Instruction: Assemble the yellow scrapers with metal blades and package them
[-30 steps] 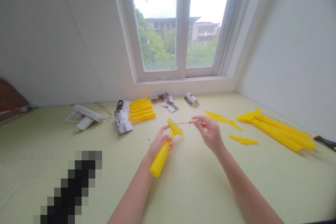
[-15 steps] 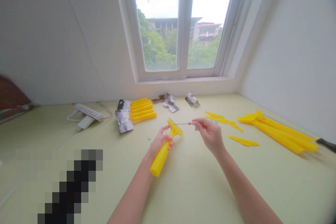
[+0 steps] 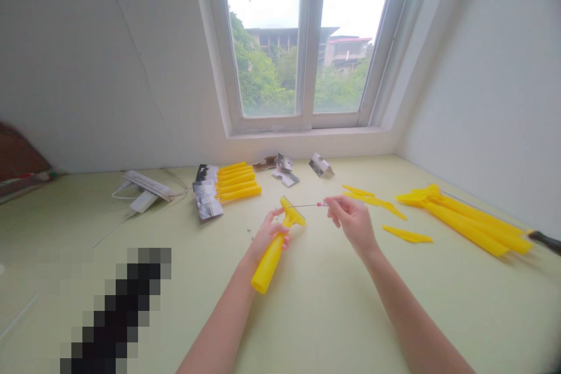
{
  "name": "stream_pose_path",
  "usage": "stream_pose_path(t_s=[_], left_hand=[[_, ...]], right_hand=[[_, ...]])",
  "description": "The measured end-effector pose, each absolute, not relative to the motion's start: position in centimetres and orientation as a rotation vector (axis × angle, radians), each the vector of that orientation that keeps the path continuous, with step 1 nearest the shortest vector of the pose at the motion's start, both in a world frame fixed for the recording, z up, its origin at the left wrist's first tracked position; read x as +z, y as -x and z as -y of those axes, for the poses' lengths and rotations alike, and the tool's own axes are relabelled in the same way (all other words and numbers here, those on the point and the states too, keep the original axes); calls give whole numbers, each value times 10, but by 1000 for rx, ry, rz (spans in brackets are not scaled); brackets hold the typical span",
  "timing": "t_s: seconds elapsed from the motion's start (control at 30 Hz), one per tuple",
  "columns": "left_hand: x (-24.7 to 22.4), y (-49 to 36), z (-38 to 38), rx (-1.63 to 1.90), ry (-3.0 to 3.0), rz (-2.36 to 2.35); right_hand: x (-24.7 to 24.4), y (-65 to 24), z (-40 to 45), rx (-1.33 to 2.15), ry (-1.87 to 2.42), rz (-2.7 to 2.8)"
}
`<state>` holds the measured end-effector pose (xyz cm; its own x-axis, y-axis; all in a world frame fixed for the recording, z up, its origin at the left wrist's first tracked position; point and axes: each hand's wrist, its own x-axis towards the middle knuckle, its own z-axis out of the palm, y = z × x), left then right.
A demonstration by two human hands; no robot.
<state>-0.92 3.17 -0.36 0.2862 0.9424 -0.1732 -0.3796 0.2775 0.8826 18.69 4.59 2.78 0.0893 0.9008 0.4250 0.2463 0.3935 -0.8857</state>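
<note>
A yellow scraper with a thick round handle and a wide flat head is tilted up off the table. My left hand is wrapped round it just below the head. My right hand pinches the handle of a thin screwdriver. The screwdriver's shaft points left, and its tip meets the face of the scraper head; the exact contact spot is too small to make out. Several tiny metal bits, perhaps screws, lie on the table beside my left hand.
Several yellow handles with card labels lie in a row at the back. Folded cards rest near the window wall. A white power strip is at left. Flat yellow pieces and long yellow parts lie at right, near a black handle.
My right hand has shifted slightly to the right along the screwdriver, and its fingers have changed position. The scraper and my left hand stay nearly still.
</note>
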Motion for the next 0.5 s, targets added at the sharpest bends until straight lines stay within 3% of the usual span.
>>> stream_pose_path(t_s=[0.17,0.5], left_hand=[[-3,9,-30,1050,-868,-811],[-3,9,-31,1055,-855,-857]], right_hand=[[25,-190,-51,735,1106,1399],[25,-186,-41,445,1019,1639]])
